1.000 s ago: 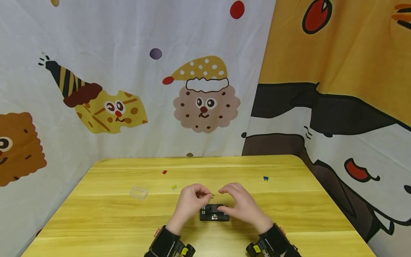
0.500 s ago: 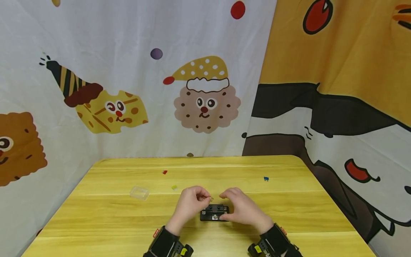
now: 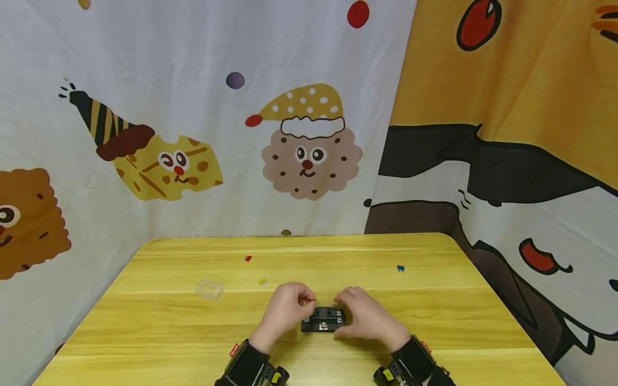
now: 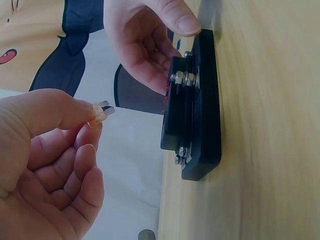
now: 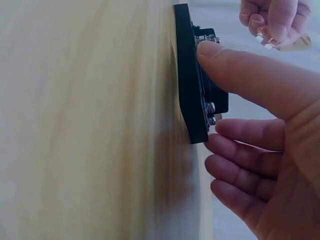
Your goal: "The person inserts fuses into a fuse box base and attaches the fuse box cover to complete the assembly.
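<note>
My left hand (image 3: 289,306) pinches a small translucent orange blade fuse (image 4: 96,117) between thumb and index finger. The fuse's two metal prongs point toward a black fuse block (image 3: 323,325), and a gap separates them in the left wrist view. Flat on the table, the block carries metal studs with nuts and small red dots along its top. My right hand (image 3: 369,317) holds the block's right end, thumb at the near side and fingers at the far side. In the right wrist view that thumb overlaps the block beside its nuts.
On the wooden table (image 3: 159,327) lie a red fuse (image 3: 248,258) at the back, a yellow fuse (image 3: 262,281) left of centre and a blue fuse (image 3: 401,268) at the back right. A clear plastic box (image 3: 210,290) sits to the left. A printed curtain (image 3: 193,64) hangs behind.
My left hand has lowered slightly toward the block with the blade fuse. My right thumb has slid off the block's top to its near right corner, and the fingers have come down beside it.
</note>
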A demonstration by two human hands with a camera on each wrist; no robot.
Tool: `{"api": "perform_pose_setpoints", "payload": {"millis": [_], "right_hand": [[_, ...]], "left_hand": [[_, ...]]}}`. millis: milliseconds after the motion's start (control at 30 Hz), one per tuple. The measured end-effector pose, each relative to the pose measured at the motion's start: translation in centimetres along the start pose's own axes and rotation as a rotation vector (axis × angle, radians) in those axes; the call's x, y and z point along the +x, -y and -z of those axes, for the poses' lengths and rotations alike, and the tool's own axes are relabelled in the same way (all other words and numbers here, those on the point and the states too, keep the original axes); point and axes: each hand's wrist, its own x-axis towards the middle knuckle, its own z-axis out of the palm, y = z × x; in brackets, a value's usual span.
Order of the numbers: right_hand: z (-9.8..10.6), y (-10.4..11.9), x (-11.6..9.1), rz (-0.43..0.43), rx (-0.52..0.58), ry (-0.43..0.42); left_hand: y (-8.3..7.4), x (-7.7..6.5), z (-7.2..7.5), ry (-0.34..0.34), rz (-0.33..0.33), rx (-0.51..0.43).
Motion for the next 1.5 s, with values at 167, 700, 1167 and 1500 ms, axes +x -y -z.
{"api": "perform_pose_setpoints", "payload": {"millis": [167,700,1167,1500], "right_hand": [[0.0,0.1,0.0,0.007,-0.015,0.023],[-0.4,0.0,0.4,-0.007,-0.054,0.047],[0.0,0.3,0.8,0.002,-0.054,0.069],[-0.1,0.4,0.9,0.002,-0.057,0.063]], "left_hand": [[0.2,0.2,-0.2,0.015,-0.033,0.066],[0.6,0.8,-0.3,0.044,-0.098,0.188],[0.9,1.4,-0.1,0.093,-0.14,0.254],[1.1,1.9,-0.1,0.131,-0.173,0.339]]}}
